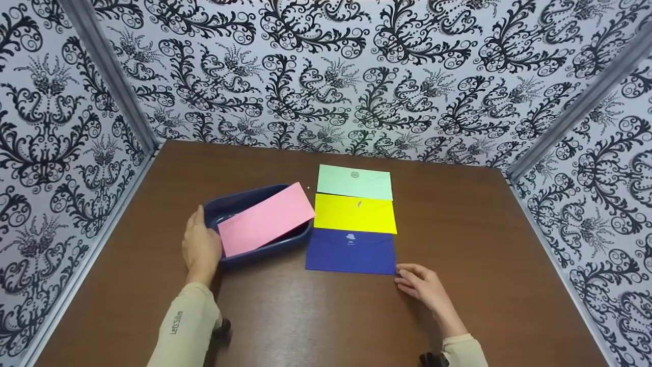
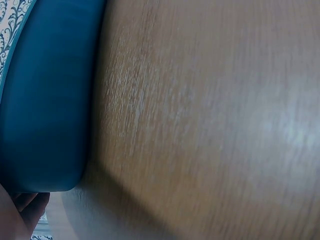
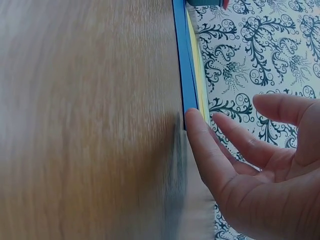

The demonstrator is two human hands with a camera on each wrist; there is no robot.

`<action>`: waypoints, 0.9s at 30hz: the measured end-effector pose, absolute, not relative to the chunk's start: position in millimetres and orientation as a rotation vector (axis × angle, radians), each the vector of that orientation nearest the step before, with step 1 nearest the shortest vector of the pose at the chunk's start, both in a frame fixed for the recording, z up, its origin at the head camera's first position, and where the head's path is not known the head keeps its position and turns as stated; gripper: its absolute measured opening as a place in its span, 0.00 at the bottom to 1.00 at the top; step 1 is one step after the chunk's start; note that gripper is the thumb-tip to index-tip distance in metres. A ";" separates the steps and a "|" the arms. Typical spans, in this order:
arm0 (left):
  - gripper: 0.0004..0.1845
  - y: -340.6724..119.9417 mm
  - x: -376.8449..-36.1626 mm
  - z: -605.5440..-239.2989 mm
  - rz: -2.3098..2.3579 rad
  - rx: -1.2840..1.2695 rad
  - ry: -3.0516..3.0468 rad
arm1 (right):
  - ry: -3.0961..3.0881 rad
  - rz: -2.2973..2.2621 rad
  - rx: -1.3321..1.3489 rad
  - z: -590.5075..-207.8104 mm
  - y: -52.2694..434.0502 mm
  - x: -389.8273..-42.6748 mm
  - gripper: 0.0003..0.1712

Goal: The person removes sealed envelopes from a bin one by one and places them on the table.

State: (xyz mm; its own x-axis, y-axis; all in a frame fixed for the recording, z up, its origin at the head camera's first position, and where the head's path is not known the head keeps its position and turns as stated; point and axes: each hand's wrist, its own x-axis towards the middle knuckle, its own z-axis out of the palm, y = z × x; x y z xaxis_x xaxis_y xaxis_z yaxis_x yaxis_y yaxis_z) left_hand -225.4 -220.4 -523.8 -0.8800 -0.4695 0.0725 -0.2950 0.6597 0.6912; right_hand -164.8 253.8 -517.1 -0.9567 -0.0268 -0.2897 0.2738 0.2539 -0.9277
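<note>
My left hand [image 1: 201, 248] steadies the navy tray [image 1: 300, 237] holding the pink envelope [image 1: 266, 219], while my right hand [image 1: 424, 284] has relaxed fingers [image 3: 202, 145] touching the blue envelope [image 1: 350, 251] corner on the desk [image 1: 458, 219], so I'd slide a fingertip under that corner before pinching it.

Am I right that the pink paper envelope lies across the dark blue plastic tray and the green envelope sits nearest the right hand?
Not quite. In the head view the dark blue paper envelope sits nearest the right hand; the pale green paper envelope is farthest. The pink paper envelope does lie across the dark blue plastic tray.
</note>
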 end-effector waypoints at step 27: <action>0.34 -221.3 -225.1 -522.2 -1.033 0.605 -2.637 | 2.261 -1.755 0.090 -511.8 235.5 -174.5 0.24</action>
